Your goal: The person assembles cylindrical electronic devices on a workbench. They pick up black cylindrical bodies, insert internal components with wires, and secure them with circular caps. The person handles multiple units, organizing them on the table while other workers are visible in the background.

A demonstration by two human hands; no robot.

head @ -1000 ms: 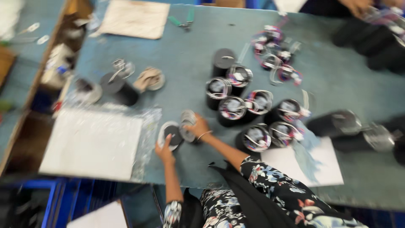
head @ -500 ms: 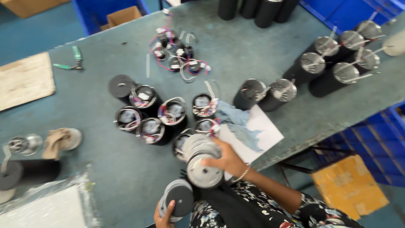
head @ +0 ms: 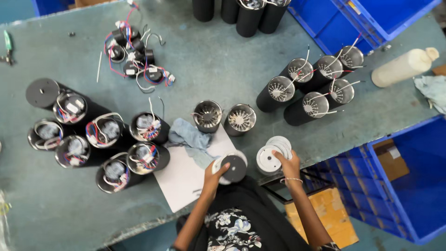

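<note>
1. The left hand (head: 213,174) grips a round black disc (head: 233,168) with a white rim showing behind it, held flat over the near edge of the tabletop (head: 209,60), partly above a white sheet of paper (head: 186,179).
2. The right hand (head: 289,163) rests its fingers on a small stack of white round caps (head: 272,155) at the tabletop's near edge; the top cap is flat, white, with a small mark at its middle. How many caps are in the stack cannot be told.
3. Two open silver-lined cylinders (head: 223,117) stand just beyond the paper, beside a crumpled blue-grey cloth (head: 188,137).
4. Five black cylinders with finned silver tops (head: 311,86) and white leads stand grouped to the right.
5. Seven black cylinders stuffed with coloured wiring (head: 93,137) cluster to the left, one of them capped in black.
6. A pile of small wired parts (head: 134,58) lies further back.
7. A cream plastic bottle (head: 403,67) lies on its side at the far right, near blue bins (head: 409,176).
</note>
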